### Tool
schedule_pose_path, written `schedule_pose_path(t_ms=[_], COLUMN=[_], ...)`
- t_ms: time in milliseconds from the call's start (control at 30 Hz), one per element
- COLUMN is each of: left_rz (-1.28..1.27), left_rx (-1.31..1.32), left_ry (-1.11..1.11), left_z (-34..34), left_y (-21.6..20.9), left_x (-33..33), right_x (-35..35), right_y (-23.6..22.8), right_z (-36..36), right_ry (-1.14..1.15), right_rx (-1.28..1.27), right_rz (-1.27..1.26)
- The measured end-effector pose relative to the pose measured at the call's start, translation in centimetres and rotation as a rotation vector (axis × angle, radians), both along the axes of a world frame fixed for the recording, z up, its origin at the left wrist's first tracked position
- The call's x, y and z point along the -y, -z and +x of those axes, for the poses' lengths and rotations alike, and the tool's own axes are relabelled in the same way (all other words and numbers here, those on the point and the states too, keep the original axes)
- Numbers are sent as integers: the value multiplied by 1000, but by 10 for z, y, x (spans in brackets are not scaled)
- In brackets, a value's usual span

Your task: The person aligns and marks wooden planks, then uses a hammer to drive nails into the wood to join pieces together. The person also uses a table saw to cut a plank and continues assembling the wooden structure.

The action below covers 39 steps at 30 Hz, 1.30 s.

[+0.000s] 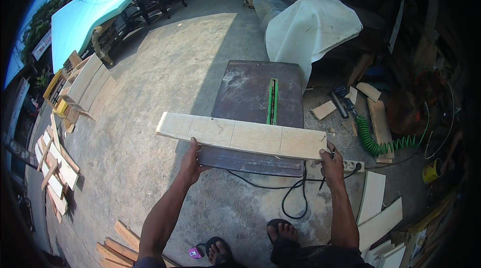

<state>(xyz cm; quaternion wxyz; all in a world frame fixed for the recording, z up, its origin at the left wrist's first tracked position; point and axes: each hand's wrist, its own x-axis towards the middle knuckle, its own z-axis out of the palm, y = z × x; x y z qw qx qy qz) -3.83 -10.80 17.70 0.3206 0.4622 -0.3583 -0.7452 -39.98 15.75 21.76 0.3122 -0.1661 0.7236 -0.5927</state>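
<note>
A long pale wooden board with several thin lines drawn across it lies crosswise over a dark saw table. Its left end sticks out past the table's edge. Beyond the board shows the green-edged slot in the tabletop. My left hand grips the board's near edge left of the middle, thumb on top and the other fingers lower, partly hidden. At the right end, my right hand is closed on the board's corner. A slim dark pen or pencil also sits in that hand.
A black cable loops on the floor near my feet, by a white power strip. To the right lie a coiled green air hose, a nail gun and wood offcuts. Plank piles lie left. A pink tape measure rests below.
</note>
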Motion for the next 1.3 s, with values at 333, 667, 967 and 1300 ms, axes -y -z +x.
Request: schedule_pose_path(t_ms=[333, 667, 967, 1300], left_rz=[-120, 68, 96, 35], left_rx=[183, 233, -168, -245], left_ry=[147, 237, -305, -410], left_z=[-4, 73, 79, 64], left_y=[-18, -32, -15, 1], left_x=[-55, -103, -83, -93], right_x=[-36, -53, -19, 3], right_y=[24, 31, 4, 22], right_z=[-23, 32, 64, 53], right_ry=[-92, -90, -142, -48], right_rx=[9, 93, 50, -27], right_rz=[-64, -124, 51, -18])
